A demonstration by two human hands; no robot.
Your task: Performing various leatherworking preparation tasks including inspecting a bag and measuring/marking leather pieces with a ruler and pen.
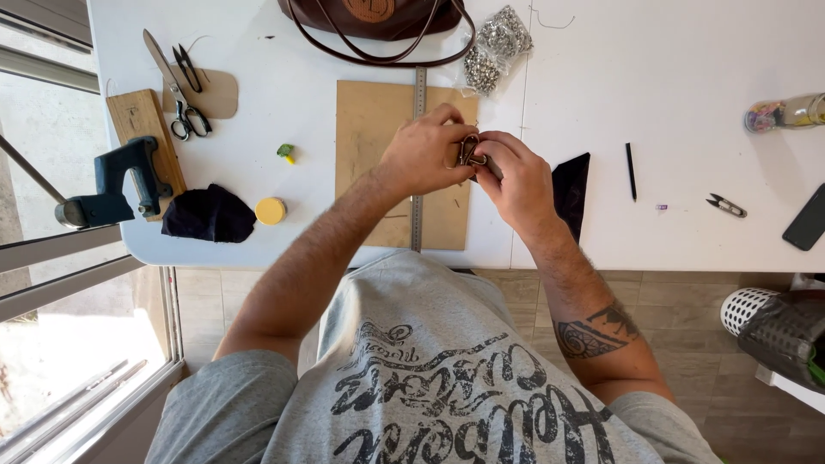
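Fingers of the left hand point(423, 155) are curled in tight, pinching a small bronze-coloured metal clasp point(470, 152) from its left side; the fingers of the right hand point(518, 178) close on the same clasp from the right, so both hands meet just above a flat brown board point(369, 163) on the white table point(687, 69). The clasp is looped and shiny, but the fingertips cover most of it and its exact shape is hard to make out.

Far left, a dark clamp point(120, 185) grips the table edge beside a wooden block point(137, 116); metal scissors point(176, 86) lie on a tan oval patch, a dark cloth point(209, 213) beside a round yellow tin point(271, 210). A steel ruler point(418, 172) crosses the board. A black triangular piece point(571, 189) is half hidden behind the right hand. A brown leather bag point(378, 21) is cut off at the top edge.
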